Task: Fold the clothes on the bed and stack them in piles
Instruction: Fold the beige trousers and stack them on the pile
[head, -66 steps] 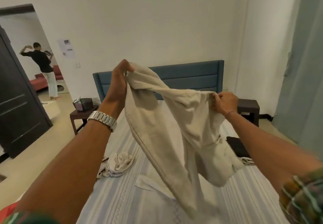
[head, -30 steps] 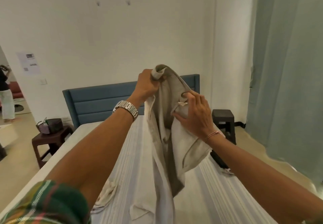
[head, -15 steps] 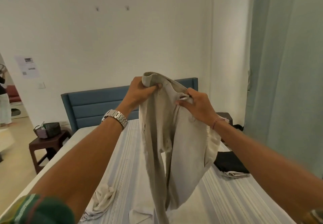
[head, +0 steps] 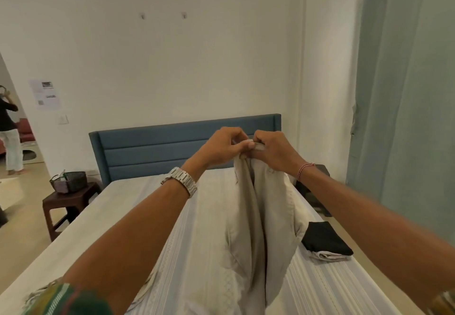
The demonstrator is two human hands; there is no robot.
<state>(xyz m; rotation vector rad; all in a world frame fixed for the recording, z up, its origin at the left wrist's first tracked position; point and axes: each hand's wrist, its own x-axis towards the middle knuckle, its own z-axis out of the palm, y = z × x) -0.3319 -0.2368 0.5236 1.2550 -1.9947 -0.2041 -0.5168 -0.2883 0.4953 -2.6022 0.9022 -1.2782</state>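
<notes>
Both hands (head: pixel 248 148) now meet, pinching the beige trousers' (head: pixel 256 221) top together.

Both arms reach out straight ahead. The left hand (head: pixel 221 146) and right hand (head: pixel 273 151) are up high, touching, fingers (head: pixel 248 145) curled tight.

You have two hands up, the left hand (head: pixel 222 146) and the right hand (head: pixel 273 151), sharing one beige garment (head: pixel 256 218). On the one bed (head: pixel 327 287) lies one folded pile (head: pixel 326 243) at the right, two pieces in it: one black, one pale. One side table (head: pixel 70 199) at far left bears one basket (head: pixel 70 181); one dark stool (head: pixel 322 170) stands at far right. One other person (head: pixel 8 130) stands beyond the doorway.
</notes>
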